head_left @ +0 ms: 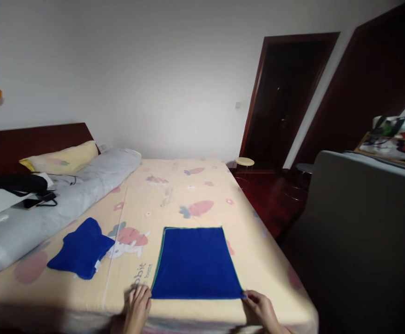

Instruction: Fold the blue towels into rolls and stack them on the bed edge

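A blue square cloth (197, 264) with green-edged sides lies flat on the bed near its front edge. At its near left corner is my left hand (139, 299), fingers together and closed on the corner. My right hand (258, 304) pinches the near right corner between thumb and fingers. To the left, a blue star-shaped fabric piece (84, 249) with a small white tag rests on the patterned sheet, apart from both hands.
The bed sheet (174, 185) has carrot and rabbit prints. Along the left lie a rolled grey quilt (84, 190), a yellow pillow (63, 157) and a phone (32, 202) with cables. A round stool (244, 161) stands beyond the bed, and a grey panel (366, 232) rises at right.
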{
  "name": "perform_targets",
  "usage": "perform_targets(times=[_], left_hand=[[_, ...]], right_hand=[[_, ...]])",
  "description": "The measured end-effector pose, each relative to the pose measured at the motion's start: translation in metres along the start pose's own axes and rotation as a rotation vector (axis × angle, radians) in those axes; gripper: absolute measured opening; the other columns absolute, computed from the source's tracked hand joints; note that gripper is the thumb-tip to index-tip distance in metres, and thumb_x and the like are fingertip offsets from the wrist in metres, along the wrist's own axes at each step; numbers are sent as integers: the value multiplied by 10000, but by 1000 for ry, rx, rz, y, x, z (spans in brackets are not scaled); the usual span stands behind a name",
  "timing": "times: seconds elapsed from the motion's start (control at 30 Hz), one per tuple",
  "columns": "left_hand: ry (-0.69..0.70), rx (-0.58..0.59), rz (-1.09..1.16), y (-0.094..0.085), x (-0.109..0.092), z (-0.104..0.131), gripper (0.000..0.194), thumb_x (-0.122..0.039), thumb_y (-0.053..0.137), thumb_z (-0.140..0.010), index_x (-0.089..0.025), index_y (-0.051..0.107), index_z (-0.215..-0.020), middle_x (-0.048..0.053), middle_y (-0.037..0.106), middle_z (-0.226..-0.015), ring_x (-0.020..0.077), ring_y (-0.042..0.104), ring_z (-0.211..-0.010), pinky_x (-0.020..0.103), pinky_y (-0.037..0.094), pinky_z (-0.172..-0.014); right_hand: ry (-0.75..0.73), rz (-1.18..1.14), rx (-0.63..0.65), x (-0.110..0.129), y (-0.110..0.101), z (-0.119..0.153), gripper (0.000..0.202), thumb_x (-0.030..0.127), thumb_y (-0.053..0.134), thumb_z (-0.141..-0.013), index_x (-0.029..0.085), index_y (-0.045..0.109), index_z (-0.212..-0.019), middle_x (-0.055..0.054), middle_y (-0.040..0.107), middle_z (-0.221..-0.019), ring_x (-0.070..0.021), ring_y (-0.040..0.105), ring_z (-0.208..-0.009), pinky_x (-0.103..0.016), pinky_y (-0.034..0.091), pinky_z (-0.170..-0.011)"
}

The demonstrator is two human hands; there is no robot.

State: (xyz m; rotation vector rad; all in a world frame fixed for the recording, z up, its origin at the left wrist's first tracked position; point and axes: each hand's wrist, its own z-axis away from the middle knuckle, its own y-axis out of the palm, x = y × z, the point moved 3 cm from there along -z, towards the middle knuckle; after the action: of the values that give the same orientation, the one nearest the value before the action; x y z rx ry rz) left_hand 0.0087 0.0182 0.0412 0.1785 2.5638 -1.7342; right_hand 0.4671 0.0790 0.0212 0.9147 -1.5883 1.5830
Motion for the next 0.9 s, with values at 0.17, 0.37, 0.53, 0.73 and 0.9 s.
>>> perform_targets(times=[0.17, 0.37, 0.53, 0.73, 0.9], left_hand=[[7, -43, -102, -4, 7, 19, 353, -92, 528, -774, -299, 685, -1012, -3, 714, -1087, 200, 592, -1042, 339, 414, -920], [-20, 35, -66, -1, 3, 35, 331, -111, 481, -797, -293, 698, -968, 0, 727, -1040, 190, 629, -997, 335, 453, -906], [-104, 23, 12, 15, 8, 45, 472, -76, 486, -681, -293, 676, -1054, 12, 695, -1169, 233, 600, -1110, 381, 473, -925], [-13, 112, 221, 18, -90, 4, 476, -51, 417, -710, -238, 641, -1085, 78, 601, -1287, 255, 519, -1201, 436, 406, -999], [18, 338, 193, 57, -157, -23, 533, -61, 404, -767, -241, 570, -1241, 75, 589, -1323, 232, 478, -1254, 395, 334, -1050]], right_hand=[[-83, 69, 40, -10, -3, 14, 345, 544, 560, -722, 221, 656, -645, -61, 687, -720, -224, 630, -703, -336, 521, -719], [-129, 185, 139, -3, -12, 26, 284, 456, 517, -774, 236, 696, -756, -70, 690, -826, -240, 635, -807, -357, 507, -790], [-191, 378, 91, 6, -16, 33, 286, 457, 488, -834, 272, 701, -881, -74, 670, -937, -263, 616, -908, -402, 479, -844], [-350, 501, 20, 63, 55, 21, 283, 127, 409, -800, 234, 624, -950, -71, 621, -992, -214, 575, -897, -351, 458, -811], [-383, 587, 14, 88, 152, 15, 403, 32, 411, -688, 220, 614, -981, -55, 638, -1005, -203, 575, -952, -324, 444, -882]])
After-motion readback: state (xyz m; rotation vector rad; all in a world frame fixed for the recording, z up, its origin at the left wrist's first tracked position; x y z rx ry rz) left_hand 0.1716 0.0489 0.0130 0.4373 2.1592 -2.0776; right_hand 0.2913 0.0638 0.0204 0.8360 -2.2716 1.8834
